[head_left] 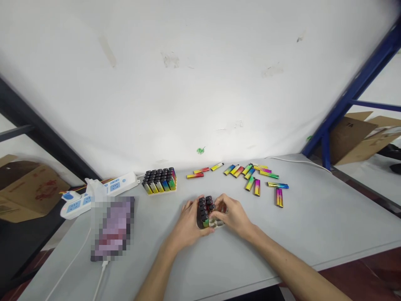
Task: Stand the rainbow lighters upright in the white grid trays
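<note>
Head view: at six o'clock, gripping a part-filled tray in a curled left hand, pinching one lighter in a nearly closed right hand; with loose lighters at four o'clock, a packed tray at eight.

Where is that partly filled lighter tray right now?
The tray is low centre in the head view, on the grey table between the left hand and the right hand.
</note>
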The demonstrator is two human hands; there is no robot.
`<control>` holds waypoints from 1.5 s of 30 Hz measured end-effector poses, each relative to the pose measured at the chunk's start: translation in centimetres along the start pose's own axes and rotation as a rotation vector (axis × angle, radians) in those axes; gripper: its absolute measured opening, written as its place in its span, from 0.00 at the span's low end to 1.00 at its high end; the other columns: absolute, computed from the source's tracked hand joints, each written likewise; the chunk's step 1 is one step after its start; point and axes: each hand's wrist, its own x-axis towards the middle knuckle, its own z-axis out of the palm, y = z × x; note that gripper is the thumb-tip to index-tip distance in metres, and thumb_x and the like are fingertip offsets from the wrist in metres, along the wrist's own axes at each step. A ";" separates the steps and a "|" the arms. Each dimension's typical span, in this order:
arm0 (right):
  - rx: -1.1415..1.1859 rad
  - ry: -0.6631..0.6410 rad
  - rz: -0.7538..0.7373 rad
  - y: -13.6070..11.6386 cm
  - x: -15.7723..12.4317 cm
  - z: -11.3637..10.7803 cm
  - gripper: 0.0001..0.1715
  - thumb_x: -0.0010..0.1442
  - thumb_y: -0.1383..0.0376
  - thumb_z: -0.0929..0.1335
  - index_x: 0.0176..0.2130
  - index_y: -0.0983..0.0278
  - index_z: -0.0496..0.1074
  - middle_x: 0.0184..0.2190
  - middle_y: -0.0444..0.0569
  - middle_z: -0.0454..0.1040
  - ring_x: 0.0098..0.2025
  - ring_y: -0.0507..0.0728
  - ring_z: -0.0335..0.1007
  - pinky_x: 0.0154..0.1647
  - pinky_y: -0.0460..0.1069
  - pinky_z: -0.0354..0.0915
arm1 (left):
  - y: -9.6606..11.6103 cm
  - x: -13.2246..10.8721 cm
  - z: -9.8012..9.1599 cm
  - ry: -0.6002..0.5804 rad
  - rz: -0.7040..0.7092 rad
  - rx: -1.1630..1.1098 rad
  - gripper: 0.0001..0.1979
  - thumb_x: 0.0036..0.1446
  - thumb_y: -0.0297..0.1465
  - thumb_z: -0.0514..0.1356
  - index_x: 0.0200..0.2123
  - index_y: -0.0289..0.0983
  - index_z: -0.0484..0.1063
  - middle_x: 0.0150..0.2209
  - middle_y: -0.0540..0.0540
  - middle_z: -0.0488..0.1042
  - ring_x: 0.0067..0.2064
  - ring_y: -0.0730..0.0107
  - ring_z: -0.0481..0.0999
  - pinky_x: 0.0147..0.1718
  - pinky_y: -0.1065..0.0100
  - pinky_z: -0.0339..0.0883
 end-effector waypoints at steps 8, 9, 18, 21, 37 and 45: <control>-0.149 0.085 0.020 -0.2 0.3 -1.5 0.15 0.68 0.54 0.63 0.35 0.59 0.69 0.29 0.45 0.76 0.29 0.54 0.68 0.33 0.50 0.62 | -0.5 0.0 0.1 0.008 0.014 -0.010 0.49 0.45 0.37 0.72 0.67 0.40 0.54 0.64 0.38 0.65 0.67 0.45 0.59 0.64 0.48 0.54; -0.213 0.125 0.031 -0.1 0.5 -2.0 0.16 0.69 0.54 0.61 0.35 0.59 0.70 0.29 0.46 0.76 0.30 0.55 0.68 0.33 0.50 0.61 | -0.4 0.0 0.1 0.004 0.013 -0.008 0.49 0.45 0.37 0.72 0.68 0.40 0.53 0.64 0.38 0.65 0.67 0.45 0.59 0.64 0.49 0.54; -0.903 0.369 0.290 3.6 1.9 -6.3 0.23 0.66 0.55 0.63 0.43 0.69 0.79 0.48 0.64 0.73 0.50 0.70 0.67 0.52 0.60 0.61 | -0.1 -0.1 -0.1 0.004 0.000 -0.001 0.48 0.46 0.36 0.71 0.68 0.39 0.53 0.64 0.38 0.64 0.67 0.46 0.59 0.65 0.50 0.53; -0.907 0.332 0.327 3.7 1.8 -6.5 0.23 0.67 0.55 0.62 0.38 0.66 0.80 0.45 0.62 0.75 0.49 0.69 0.67 0.50 0.59 0.61 | -0.4 -0.1 0.1 0.011 0.006 -0.002 0.48 0.46 0.36 0.71 0.68 0.40 0.54 0.64 0.37 0.65 0.66 0.45 0.60 0.64 0.49 0.54; -0.719 0.200 0.330 3.0 1.7 -4.7 0.17 0.63 0.71 0.61 0.51 0.68 0.69 0.49 0.62 0.70 0.49 0.65 0.70 0.47 0.54 0.62 | -0.2 0.0 -0.1 0.004 0.011 0.023 0.47 0.47 0.37 0.71 0.67 0.39 0.54 0.64 0.38 0.65 0.66 0.45 0.60 0.64 0.50 0.55; -0.793 0.161 0.341 3.1 1.7 -4.6 0.22 0.64 0.71 0.59 0.54 0.70 0.69 0.49 0.60 0.72 0.53 0.65 0.68 0.50 0.53 0.59 | 0.0 -0.1 -0.1 -0.004 0.003 0.012 0.47 0.47 0.36 0.71 0.68 0.39 0.54 0.63 0.40 0.66 0.65 0.48 0.60 0.64 0.53 0.54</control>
